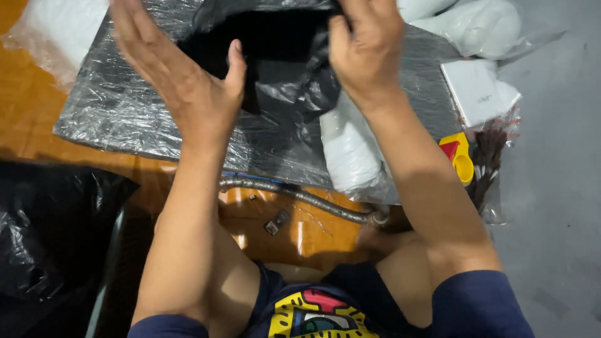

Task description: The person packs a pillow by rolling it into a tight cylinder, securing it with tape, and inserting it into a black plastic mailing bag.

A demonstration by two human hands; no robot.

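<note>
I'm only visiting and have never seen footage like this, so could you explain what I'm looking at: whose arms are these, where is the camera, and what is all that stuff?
There is no machine here. A person wears a camera on the head, so this single picture looks down along their own bare arms. The left hand is open, palm turned inward, beside a black plastic bag. The right hand grips that bag's top edge. Beneath lies a flat grey panel wrapped in clear film, resting on an orange-brown wooden surface. Nearby are a white roll in plastic, a flexible metal hose, a yellow and red plastic piece and a small white box.
</note>
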